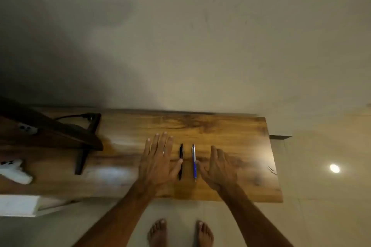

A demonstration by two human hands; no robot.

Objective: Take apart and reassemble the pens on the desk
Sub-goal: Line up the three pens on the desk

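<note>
Looking down, head view: wooden tabletop (220, 130).
Black pen (181, 151): lies on the tabletop.
Blue pen (194, 164): just right of the black pen, parallel, apart.
Left hand (158, 162): flat, fingers straight, left of the black pen, thumb touching it.
Right hand (217, 168): fingers relaxed, holding nothing, right of the black pen, beside the blue pen.
Dark stand (60, 134): far left of the black pen.

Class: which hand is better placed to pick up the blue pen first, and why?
Right. The right hand lies beside the blue pen, thumb near it; the left hand sits beyond the black pen.
</note>
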